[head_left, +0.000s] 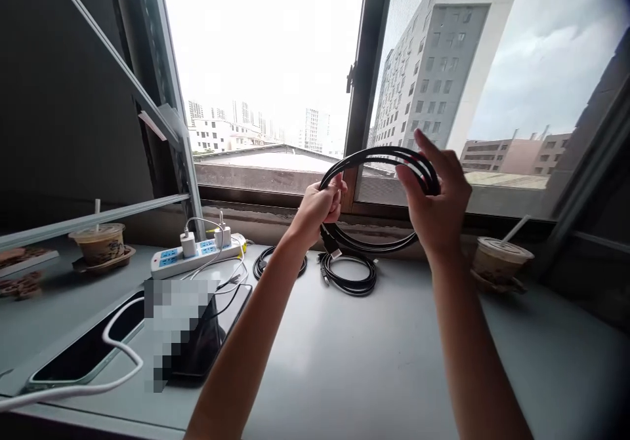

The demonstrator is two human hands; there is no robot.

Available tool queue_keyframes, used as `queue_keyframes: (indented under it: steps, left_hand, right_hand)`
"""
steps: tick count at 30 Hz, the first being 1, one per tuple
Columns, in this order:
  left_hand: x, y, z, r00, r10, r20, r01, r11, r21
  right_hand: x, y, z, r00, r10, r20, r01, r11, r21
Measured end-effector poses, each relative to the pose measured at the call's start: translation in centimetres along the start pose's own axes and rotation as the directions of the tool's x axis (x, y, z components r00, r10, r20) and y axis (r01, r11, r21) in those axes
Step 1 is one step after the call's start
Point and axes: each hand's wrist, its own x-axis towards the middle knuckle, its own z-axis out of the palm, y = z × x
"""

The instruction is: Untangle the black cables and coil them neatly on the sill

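Observation:
A long black cable (374, 246) is wound into a loose coil of several turns and held above the table. My left hand (322, 204) is closed around the coil's left side. A plug (332, 243) with a pale metal end hangs just below that hand. At the right side, the turns run between the thumb and fingers of my right hand (440, 191), whose index finger points up; part of its grip is hidden by the cable. Underneath, a second coiled black cable (357, 290) lies on the table. Another coil (258, 271) is partly covered by my left forearm.
On the grey table (364, 361), a white power strip (167, 271) carries chargers. Phones (88, 341) and a white cord (63, 391) lie at left. Drink cups stand at left (101, 246) and right (502, 260). A metal frame (184, 145) and a window (266, 60) are behind.

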Motion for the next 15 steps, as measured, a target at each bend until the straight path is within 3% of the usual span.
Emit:
queue_keyframes:
  steps: [7,15]
  left_hand:
    - [0.0,0.7,-1.2,0.970,-0.089,0.227,0.094,0.995,-0.013]
    - [-0.1,1.2,-1.4,0.939,-0.139,0.315,0.181,0.977,-0.110]
  right_hand:
    - [-0.1,0.0,0.1,1.000,-0.029,-0.008,0.029,0.999,0.031]
    - [-0.9,0.6,1.1,0.976,0.187,0.108,-0.189,0.982,0.012]
